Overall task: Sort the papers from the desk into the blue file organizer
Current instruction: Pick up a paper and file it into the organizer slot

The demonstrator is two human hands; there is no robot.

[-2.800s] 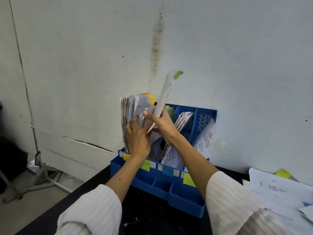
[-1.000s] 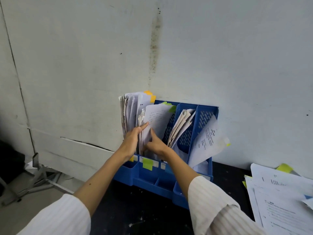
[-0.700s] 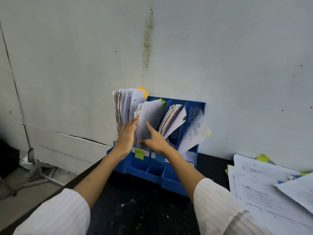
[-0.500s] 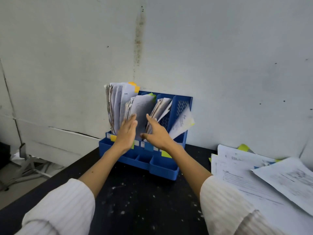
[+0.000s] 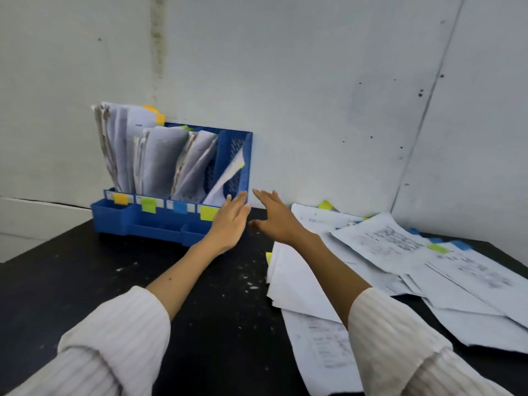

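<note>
Papers lie in a loose, overlapping spread on the right of the black surface, thin white sheets with printed text too blurred to read; the spread runs off the frame's right and lower edges. Small yellow, green and blue tabs poke out from some sheet edges. The blue file organizer stands at the back left against the pale wall, a rigid plastic rack with perforated dividers and four slots marked by orange, green, blue and yellow labels. Its slots hold upright, curling sheaves that hide the rear dividers. The left hand hangs in front of the organizer's right end, covering its corner, its grip apart with fingers straight. The right hand, just beside it, is also spread flat and holds nothing. White ribbed sleeves cover both forearms.
</note>
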